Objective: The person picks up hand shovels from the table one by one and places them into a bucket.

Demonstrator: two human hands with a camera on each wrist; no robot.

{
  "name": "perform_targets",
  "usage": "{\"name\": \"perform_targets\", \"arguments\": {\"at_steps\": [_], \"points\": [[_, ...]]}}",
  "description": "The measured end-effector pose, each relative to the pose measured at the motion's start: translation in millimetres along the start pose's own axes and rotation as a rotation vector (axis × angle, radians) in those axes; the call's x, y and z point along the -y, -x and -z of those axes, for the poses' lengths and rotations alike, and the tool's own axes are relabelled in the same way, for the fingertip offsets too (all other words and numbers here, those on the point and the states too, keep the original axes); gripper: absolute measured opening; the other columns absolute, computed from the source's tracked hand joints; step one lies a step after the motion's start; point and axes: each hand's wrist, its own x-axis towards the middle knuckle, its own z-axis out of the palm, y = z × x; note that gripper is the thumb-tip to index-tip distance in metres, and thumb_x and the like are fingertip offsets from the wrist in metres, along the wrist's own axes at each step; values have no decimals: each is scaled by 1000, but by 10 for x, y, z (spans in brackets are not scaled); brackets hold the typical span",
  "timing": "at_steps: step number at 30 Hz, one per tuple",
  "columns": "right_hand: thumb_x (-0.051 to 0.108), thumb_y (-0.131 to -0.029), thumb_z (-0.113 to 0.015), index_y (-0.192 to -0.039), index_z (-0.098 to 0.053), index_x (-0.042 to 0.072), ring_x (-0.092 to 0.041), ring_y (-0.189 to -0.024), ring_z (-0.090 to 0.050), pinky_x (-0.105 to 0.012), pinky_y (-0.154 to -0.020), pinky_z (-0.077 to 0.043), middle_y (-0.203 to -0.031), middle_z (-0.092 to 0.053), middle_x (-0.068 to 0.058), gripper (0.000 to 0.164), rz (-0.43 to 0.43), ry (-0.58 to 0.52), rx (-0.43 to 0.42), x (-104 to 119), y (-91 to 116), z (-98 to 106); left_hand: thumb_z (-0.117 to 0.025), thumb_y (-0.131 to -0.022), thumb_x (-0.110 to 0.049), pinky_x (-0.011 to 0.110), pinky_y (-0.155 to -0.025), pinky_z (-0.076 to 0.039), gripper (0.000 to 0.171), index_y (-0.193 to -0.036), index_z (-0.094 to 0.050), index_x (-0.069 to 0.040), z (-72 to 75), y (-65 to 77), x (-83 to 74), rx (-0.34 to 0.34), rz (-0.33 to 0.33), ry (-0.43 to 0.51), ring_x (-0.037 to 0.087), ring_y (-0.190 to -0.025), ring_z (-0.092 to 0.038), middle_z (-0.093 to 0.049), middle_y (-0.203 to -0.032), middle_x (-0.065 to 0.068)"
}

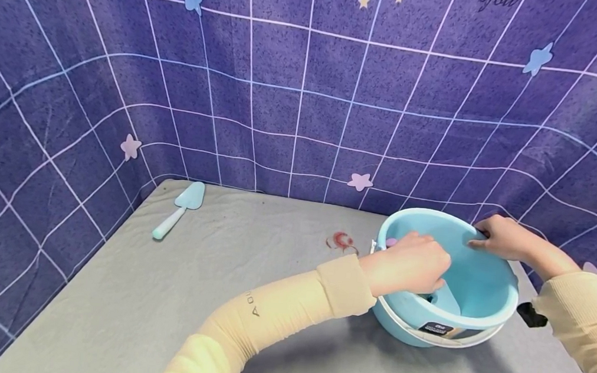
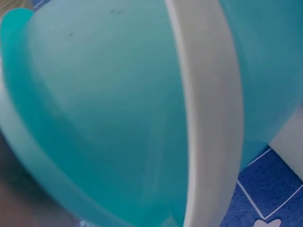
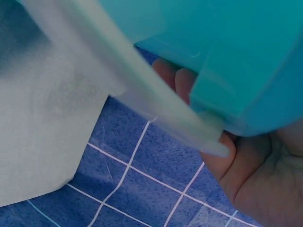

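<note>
A light blue bucket point(image 1: 487, 286) with a white handle point(image 2: 213, 109) stands at the right of the grey-covered surface. My right hand point(image 1: 504, 237) grips its rim at the far right side; in the right wrist view that hand's fingers point(image 3: 184, 80) show beside the bucket wall. Over the near left rim, my left hand point(image 1: 409, 264) reaches inside with bent fingers, whose tips are hidden. Below it lie a light blue piece point(image 1: 447, 300) and something dark. A bit of purple point(image 1: 391, 242) shows at the left inside. Whether the left hand holds anything is unclear.
A toy trowel point(image 1: 181, 209) with a light blue blade lies at the back left of the grey cloth point(image 1: 250, 253). A red mark point(image 1: 343, 241) is left of the bucket. Some black object point(image 1: 531, 315) sits to its right. Purple gridded curtains point(image 1: 273, 107) surround the back and sides.
</note>
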Motion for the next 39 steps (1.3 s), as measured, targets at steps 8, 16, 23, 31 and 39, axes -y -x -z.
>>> {"name": "perform_targets", "arguments": {"at_steps": [8, 16, 23, 31, 39], "points": [[16, -83, -68, -64, -49, 10, -11, -51, -38, -25, -50, -32, -55, -35, 4, 27, -2, 6, 0, 14, 13, 5, -50, -93, -47, 30, -80, -42, 22, -86, -63, -30, 134, 162, 26, 5, -3, -29, 9, -94, -53, -61, -91, -14], [16, -83, -68, -64, -49, 10, -11, -51, -39, -25, -49, -33, -55, -36, 4, 27, -1, 11, 1, 2, 0, -7, -49, -94, -46, 30, -78, -44, 25, -95, -65, -27, 376, 450, 197, -82, -1, -63, 11, -95, -55, -62, -92, -11], [16, -83, -68, -63, -48, 10, -11, -51, -40, -25, -49, -32, -55, -36, 4, 29, -4, 17, -2, 7, 0, -6, -48, -95, -43, 29, -71, -39, 25, -101, -64, -24, 502, 685, 358, -119, 25, -54, 13, -92, -52, -60, -96, -10], [16, -83, -68, -65, -49, 9, -11, -52, -40, -25, -49, -32, -56, -36, 4, 27, -5, 9, -3, 4, -4, -9, -52, -94, -38, 31, -75, -42, 26, -107, -60, -17, 503, 946, 625, -211, 67, -58, 17, -90, -52, -59, -96, -4], [16, -83, -68, -63, -46, 10, -11, -51, -38, -25, -49, -32, -55, -35, 4, 30, -8, 5, 0, 3, -4, -7, -57, -91, -34, 35, -77, -44, 34, -118, -55, -14, 341, 1199, 991, -325, 145, -72, 21, -100, -55, -59, -107, 1]]}}
